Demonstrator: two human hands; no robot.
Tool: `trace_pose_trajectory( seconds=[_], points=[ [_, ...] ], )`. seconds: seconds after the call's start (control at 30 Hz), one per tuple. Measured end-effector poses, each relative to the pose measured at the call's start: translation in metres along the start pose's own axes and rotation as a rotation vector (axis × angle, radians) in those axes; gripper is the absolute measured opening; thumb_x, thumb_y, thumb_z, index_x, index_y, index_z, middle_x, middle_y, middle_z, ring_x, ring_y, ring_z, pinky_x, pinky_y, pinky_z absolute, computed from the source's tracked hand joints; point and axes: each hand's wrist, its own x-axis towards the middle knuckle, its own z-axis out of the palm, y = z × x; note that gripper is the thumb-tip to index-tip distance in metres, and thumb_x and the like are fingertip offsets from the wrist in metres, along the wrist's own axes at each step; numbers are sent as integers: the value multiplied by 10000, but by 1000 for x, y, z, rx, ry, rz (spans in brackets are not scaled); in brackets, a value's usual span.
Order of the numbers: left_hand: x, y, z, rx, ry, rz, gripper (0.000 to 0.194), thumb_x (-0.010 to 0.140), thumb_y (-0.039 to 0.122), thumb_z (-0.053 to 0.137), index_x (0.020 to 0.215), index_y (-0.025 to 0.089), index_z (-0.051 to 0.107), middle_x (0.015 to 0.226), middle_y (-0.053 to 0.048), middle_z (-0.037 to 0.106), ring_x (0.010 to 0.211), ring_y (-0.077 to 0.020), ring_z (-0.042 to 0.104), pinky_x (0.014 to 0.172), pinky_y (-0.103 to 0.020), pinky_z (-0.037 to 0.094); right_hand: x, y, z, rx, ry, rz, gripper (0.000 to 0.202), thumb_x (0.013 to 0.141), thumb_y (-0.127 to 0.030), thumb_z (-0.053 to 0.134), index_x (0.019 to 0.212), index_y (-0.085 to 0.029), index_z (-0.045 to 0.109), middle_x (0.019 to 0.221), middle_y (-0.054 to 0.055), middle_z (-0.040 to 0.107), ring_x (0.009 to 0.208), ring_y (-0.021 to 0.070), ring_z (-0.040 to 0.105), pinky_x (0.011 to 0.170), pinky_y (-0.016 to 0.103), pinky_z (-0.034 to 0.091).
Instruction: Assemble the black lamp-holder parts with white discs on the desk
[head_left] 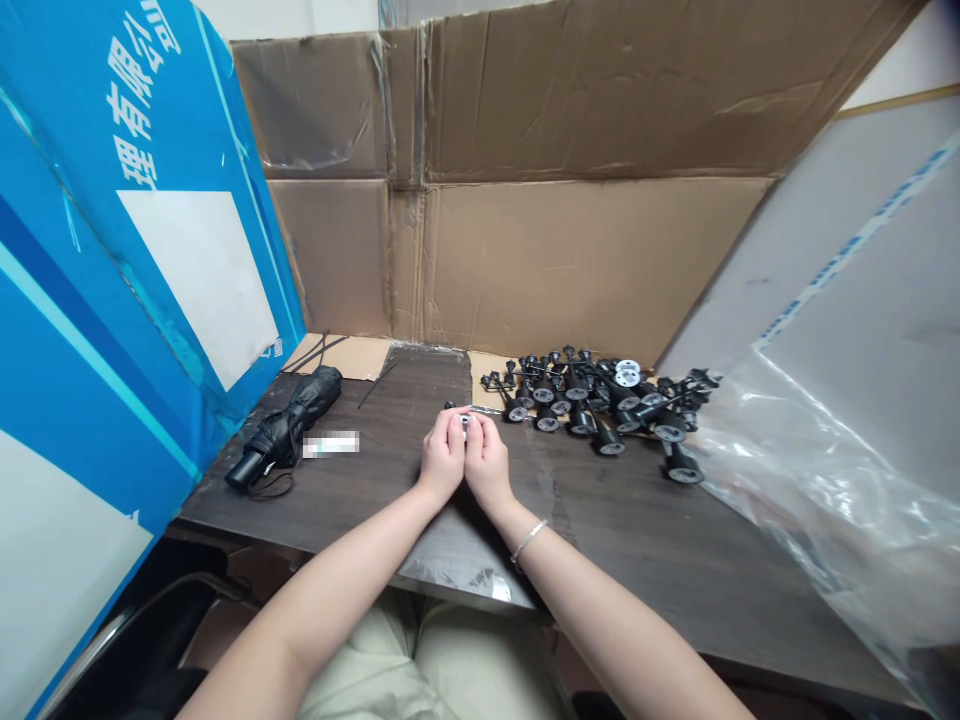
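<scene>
Left grip [442,458], right grip [486,462] hold small piece [465,423] (forearms [352,555] converging)

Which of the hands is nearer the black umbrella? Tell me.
Left. The left hand is apart from the black umbrella, to its right; the right hand is farther right.

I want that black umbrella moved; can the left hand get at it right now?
Probably yes: only a blurred white item lies partly between the left hand and the umbrella. That hand may first need to release the small part it shares with the right hand.
</scene>
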Motion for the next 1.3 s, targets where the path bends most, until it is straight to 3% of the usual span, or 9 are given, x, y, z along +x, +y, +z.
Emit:
trace_pose_trajectory(
  seconds=[0.17, 0.33, 0.47, 0.6, 0.77, 1.0, 1.13, 1.3],
  points=[
    [-1, -1, 0, -27, 7, -8, 290, 890, 319, 313, 977, 167, 544, 989, -90, 635, 928, -163, 591, 842, -304, 457, -1, -2, 2, 63, -1, 34, 336, 820, -428, 369, 942, -166, 541, 873, 90, 639, 839, 209, 588, 717, 328, 448],
    [-2, -4, -2, -115, -23, -19, 388, 903, 388, 258, 1030, 164, 548, 1061, -93, 610, 1006, -171, 554, 895, -320, 422, -1, 0, 0, 267, -54, 112, 365, 804, -453, 405, 986, -166, 540, 964, 80, 606, 840, 178, 564, 724, 303, 442],
    [-1, -8, -6, -194, -92, -11, 442, 896, 432, 249, 1091, 165, 543, 1121, -90, 588, 1032, -181, 538, 912, -325, 409, 2, 3, -6, 395, -143, 194, 378, 790, -474, 428, 994, -176, 539, 715, 12, 558, 571, 126, 490, 521, 253, 403],
    [-1, -13, -10, -212, -150, -25, 446, 894, 423, 258, 1142, 166, 525, 1135, -88, 585, 1007, -185, 549, 902, -332, 421, 4, -2, -10, 463, -175, 206, 378, 779, -486, 439, 964, -174, 547, 585, -27, 466, 491, 108, 410, 453, 237, 357],
    [0, -15, -13, -205, -162, -56, 433, 896, 396, 255, 1161, 172, 514, 1124, -79, 593, 957, -178, 573, 854, -317, 455, 5, -6, -10, 452, -186, 199, 402, 780, -491, 421, 964, -163, 562, 552, -28, 454, 464, 108, 410, 425, 239, 366],
    [1, -10, -14, -140, -161, -29, 383, 892, 339, 283, 1147, 167, 512, 1109, -81, 601, 891, -162, 599, 791, -290, 485, 5, 4, -10, 344, -187, 135, 408, 800, -442, 412, 1029, -148, 578, 703, 38, 601, 512, 120, 491, 465, 254, 426],
    [1, -8, -15, -53, -145, 10, 322, 854, 278, 374, 1122, 171, 517, 1123, -79, 594, 987, -177, 570, 863, -313, 456, 4, 6, -11, 270, -187, 90, 419, 808, -436, 387, 1050, -150, 577, 863, 79, 645, 628, 155, 572, 532, 279, 471],
    [1, -8, -14, 5, -143, 28, 313, 834, 238, 391, 1108, 158, 518, 1135, -90, 586, 1035, -182, 547, 905, -331, 431, 3, 5, -12, 231, -178, 49, 417, 822, -425, 364, 1043, -141, 576, 890, 90, 657, 656, 167, 600, 581, 301, 494]
  ],
)
